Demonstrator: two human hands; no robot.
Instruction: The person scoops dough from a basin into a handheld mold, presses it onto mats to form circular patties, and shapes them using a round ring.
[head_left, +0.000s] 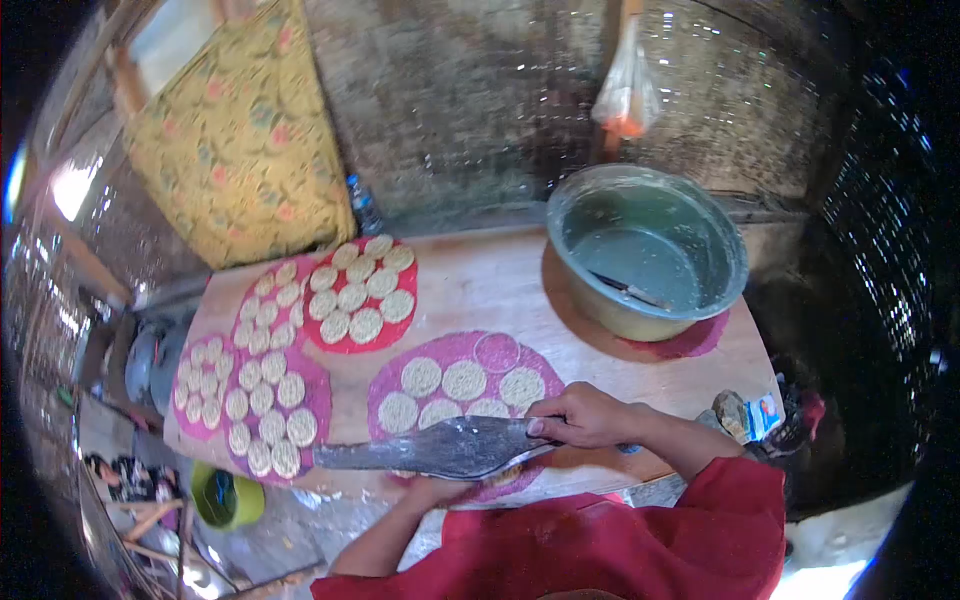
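My right hand is wrapped round the narrow right end of a long, dark paddle-shaped tool, broad in the middle and tapering leftward. The tool lies across my view over the near edge of a pink mat. Under its middle is my left hand, its fingers hidden by the tool. On the pink mat sit several pale round discs of coiled strands; the nearest ones are partly covered by the tool. A thin ring outline shows at the mat's far edge.
More discs lie on a red mat and purple mats to the left. A big basin with a dark-handled utensil stands at the table's right. A bottle is at the wall; a green bucket stands below left.
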